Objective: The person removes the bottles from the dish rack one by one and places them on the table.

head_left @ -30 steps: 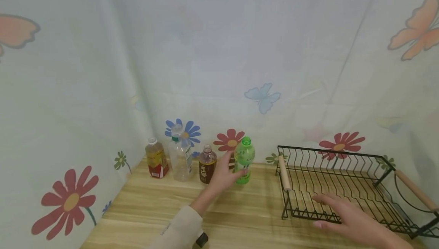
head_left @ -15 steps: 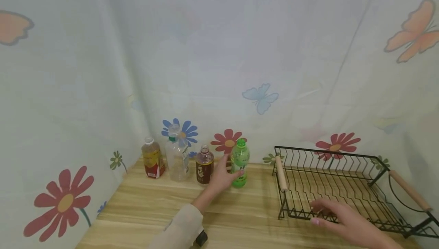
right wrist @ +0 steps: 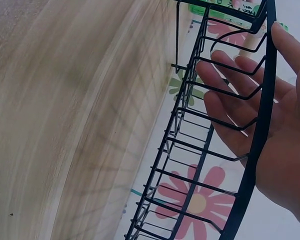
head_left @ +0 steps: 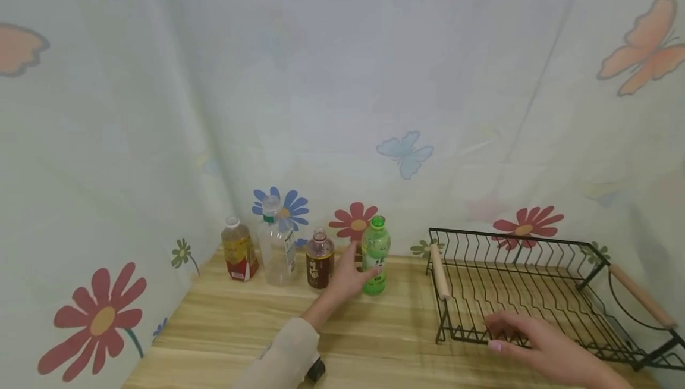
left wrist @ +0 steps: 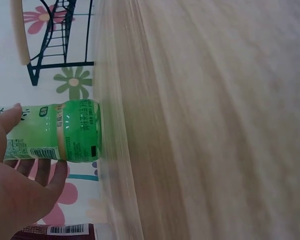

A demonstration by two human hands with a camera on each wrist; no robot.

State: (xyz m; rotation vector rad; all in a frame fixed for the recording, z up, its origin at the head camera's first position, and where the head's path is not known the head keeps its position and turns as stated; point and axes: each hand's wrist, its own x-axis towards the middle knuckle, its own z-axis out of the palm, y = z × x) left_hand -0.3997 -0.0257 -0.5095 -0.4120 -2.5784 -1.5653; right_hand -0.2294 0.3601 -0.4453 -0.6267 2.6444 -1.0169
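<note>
My left hand (head_left: 348, 276) holds a green plastic bottle (head_left: 376, 258), thumb on the near side and fingers around the far left side. The bottle is capless and upright, its base at the table. In the left wrist view, the green bottle (left wrist: 55, 130) lies sideways across the picture between thumb and fingers. My right hand (head_left: 530, 338) hovers at the front edge of a black wire dish rack (head_left: 514, 267) with wooden handles. Through the rack's wires in the right wrist view, the right hand (right wrist: 270, 110) shows relaxed, spread fingers. Whether it touches the rack I cannot tell.
Left of the left hand, a dark-labelled bottle (head_left: 320, 264), a clear bottle (head_left: 277, 252) and a red-and-yellow-labelled bottle (head_left: 239, 252) stand in a row. They stand on the wood-grain table (head_left: 214, 329), near a flower-printed curtain (head_left: 321, 109) behind and to the left.
The green bottle has come slightly nearer in the left hand, and its label faces a little differently. The whole view has shifted slightly. My right hand stays by the rack.
</note>
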